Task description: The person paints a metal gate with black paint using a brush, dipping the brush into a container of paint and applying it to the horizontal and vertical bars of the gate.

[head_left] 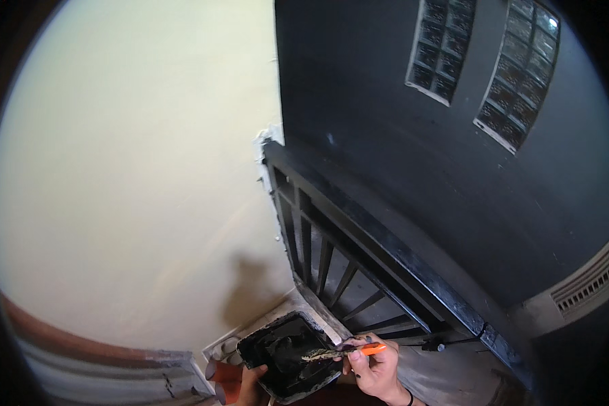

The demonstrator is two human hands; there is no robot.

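A black paint tray [250,348] sits low in the middle, its inside coated with wet black paint. My left hand [251,387] grips the tray's near left edge, with the thumb over the rim and the other fingers hidden. In my right hand [377,373] is a paintbrush [371,349] with an orange handle, pinched between thumb and fingers. Its bristles, tan and smeared dark, point left over the tray; whether they touch the paint I cannot tell. Dark paint spots mark the right hand.
A black railing [386,227] with slanting bars runs from the cream wall [135,169] down to the lower right. Beyond it rises a dark grey wall [386,88] with two glass-block windows [442,44]. Reddish-brown rounded shapes [224,371] lie beside my left hand.
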